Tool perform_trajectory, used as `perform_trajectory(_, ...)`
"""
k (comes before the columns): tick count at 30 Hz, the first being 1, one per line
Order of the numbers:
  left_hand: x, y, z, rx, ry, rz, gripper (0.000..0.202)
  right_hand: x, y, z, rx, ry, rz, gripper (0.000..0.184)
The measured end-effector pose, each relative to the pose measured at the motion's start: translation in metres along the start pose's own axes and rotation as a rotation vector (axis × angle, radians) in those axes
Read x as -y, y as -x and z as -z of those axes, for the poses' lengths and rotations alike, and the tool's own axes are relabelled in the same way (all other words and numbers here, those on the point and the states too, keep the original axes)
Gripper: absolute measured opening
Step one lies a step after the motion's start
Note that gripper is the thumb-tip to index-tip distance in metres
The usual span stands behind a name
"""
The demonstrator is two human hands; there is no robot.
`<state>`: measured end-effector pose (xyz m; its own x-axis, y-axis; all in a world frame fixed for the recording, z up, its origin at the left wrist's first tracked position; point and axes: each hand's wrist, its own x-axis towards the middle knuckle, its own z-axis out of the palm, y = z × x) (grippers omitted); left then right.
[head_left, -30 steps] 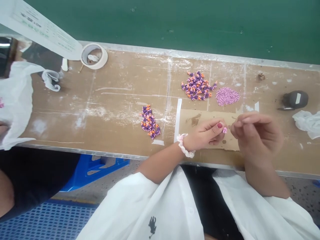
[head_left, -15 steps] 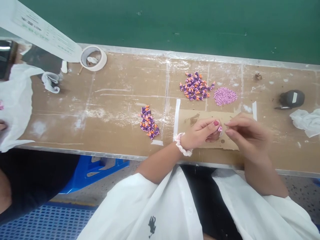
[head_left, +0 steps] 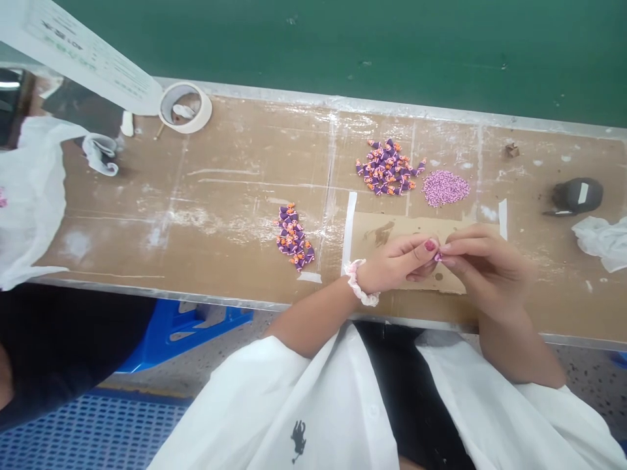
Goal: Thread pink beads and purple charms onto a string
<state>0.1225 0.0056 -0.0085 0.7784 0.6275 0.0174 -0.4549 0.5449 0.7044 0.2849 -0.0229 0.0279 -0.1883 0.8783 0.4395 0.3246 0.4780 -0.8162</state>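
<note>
My left hand and my right hand meet fingertip to fingertip over a taped-down cardboard patch near the bench's front edge. Both are closed in a pinch. Between the left thumb and fingers a tiny pink piece shows; what the right fingers pinch is too small to make out. Beyond the hands lie a heap of purple-and-orange pieces and a small mound of pink beads. A second, smaller cluster of purple-and-orange pieces lies to the left of my left wrist.
A roll of tape and a white paper sheet sit at the back left. White cloth covers the left end. A dark grey object and crumpled white cloth lie at the right. A blue stool stands below.
My right hand has come down and left from a blurred raised position until its fingertips touch those of my left hand. My left hand has stayed almost still.
</note>
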Motion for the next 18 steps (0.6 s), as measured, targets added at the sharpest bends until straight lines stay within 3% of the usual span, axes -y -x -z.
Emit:
perform_trajectory(13, -0.004, 0.001, -0.005, -0.011, -0.004, 0.016, 0.046, 0.006, 0.0, -0.003, -0.007, -0.118, -0.069, 0.027)
perform_trajectory(18, -0.005, 0.001, -0.005, -0.021, -0.024, 0.044, 0.048, 0.014, 0.001, -0.005, -0.036, -0.142, -0.165, 0.023)
